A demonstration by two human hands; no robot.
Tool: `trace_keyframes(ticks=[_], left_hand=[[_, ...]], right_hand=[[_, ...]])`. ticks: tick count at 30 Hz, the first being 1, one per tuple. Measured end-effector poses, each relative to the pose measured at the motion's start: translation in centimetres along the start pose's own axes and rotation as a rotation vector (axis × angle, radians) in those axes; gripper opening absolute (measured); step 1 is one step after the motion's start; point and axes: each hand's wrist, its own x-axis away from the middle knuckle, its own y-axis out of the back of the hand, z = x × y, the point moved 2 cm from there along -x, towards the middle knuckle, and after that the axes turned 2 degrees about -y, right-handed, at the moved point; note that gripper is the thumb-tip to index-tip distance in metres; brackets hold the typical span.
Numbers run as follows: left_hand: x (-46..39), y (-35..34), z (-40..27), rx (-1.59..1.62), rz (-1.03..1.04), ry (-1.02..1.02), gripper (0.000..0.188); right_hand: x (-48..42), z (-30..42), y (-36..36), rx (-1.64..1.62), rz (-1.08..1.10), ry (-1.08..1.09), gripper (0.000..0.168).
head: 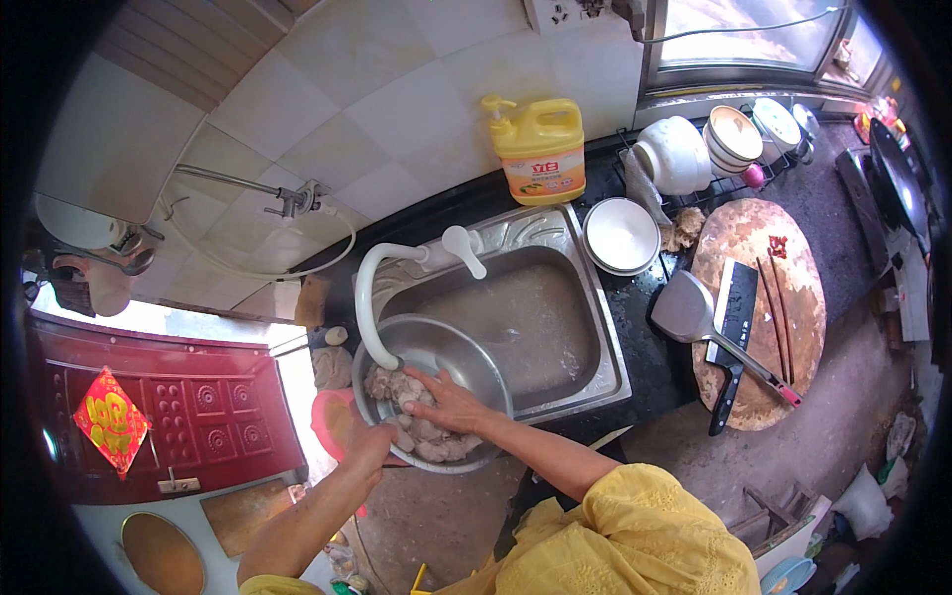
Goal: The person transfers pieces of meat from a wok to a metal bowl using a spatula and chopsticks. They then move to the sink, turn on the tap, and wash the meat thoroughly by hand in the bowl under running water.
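A stainless steel basin (487, 372) rests over the near left corner of the sink (587, 342), with pale pieces of what looks like meat (439, 446) gathered in its left and near side. My left hand (370, 440) grips the basin's near left rim, thumb on the inside. Fingers spread, my right hand (446, 405) lies palm down on the pieces inside the basin. Just beyond its fingertips is the end of the white curved faucet spout (366, 312). Cloudy water (513, 327) stands in the sink.
Right of the sink lie stacked white bowls (621, 232), then a round chopping board (807, 312) bearing a cleaver (736, 301), spatula (684, 309) and chopsticks (773, 320). A yellow detergent jug (541, 149) stands behind. A pink bucket (331, 424) is left of the basin.
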Motion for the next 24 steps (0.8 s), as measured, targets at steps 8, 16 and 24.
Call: trace_keyframes(ticks=[8,16,24], left_hand=[[-6.8,2.6,15.4,0.581,-0.015,0.142,0.062],[-8.5,-4.3,19.2,0.792,-0.052,0.109,0.040],[-11.2,-5.7,21.6,0.982,0.031,0.165,0.050]], right_hand=[[-0.1,-1.9,2.2,0.502,-0.291,0.273,0.063],[-7.4,-6.0,15.1,-0.754,-0.554,-0.226,0.048],[-5.7,-3.8,11.7,-0.514,-0.184,0.065,0.051]])
